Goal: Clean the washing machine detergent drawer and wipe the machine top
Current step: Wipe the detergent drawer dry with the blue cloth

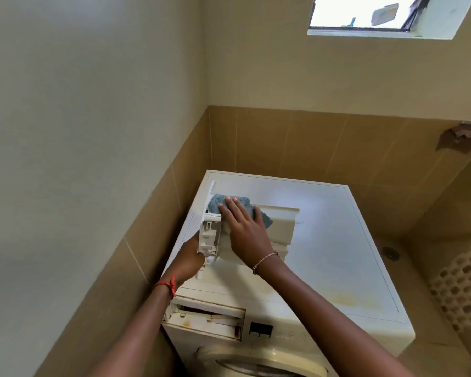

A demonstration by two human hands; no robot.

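The white detergent drawer [279, 227] is out of the washing machine and tilted on its side on the machine top [337, 254]. My left hand [192, 261] grips the drawer's near left end from below. My right hand [242, 227] lies flat on a grey-blue cloth [218, 204], pressing it against the drawer's upper side. The empty drawer slot [210, 317] gapes in the front panel, with rusty brown stains inside.
The machine stands in a corner, with a tiled wall close on the left and behind. A yellowish stain [354, 300] marks the top near its front right. A perforated laundry basket [462, 284] stands at the right. The round door [256, 363] is below.
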